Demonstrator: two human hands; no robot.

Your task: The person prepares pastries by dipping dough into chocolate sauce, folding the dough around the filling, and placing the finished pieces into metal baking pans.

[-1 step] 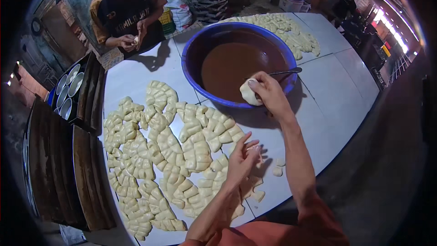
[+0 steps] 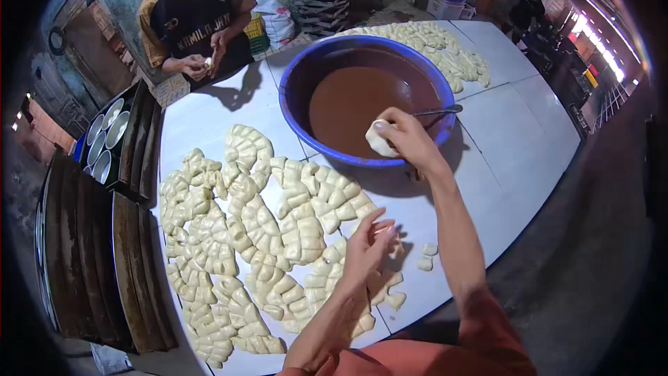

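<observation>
My right hand [image 2: 409, 141] grips a pale, flattened piece of dough [image 2: 380, 141] between thumb and fingers, over the near rim of a large blue basin [image 2: 298, 129]. Brown filling [image 2: 351, 104], smooth on top, lies inside the basin. A spoon [image 2: 437, 109] rests across the basin's right side, its handle past the rim. Lower down, my left hand [image 2: 369, 242] hovers above the table with its fingers apart, and I see nothing in it. Beside it on the left spreads a wide layer of pale dough pieces [image 2: 254, 230], packed closely together. Small dough bits [image 2: 426, 262] sit to its right.
A white tiled table [image 2: 511, 146] carries everything, with more dough pieces [image 2: 438, 49] behind the basin. Across from me, a person [image 2: 198, 21] holds a small dough piece. Dark trays [image 2: 83, 257] and round metal tins [image 2: 101, 166] stand along the left edge.
Hardly anything differs. My right hand and the dough piece have shifted very slightly, and the view has moved a touch.
</observation>
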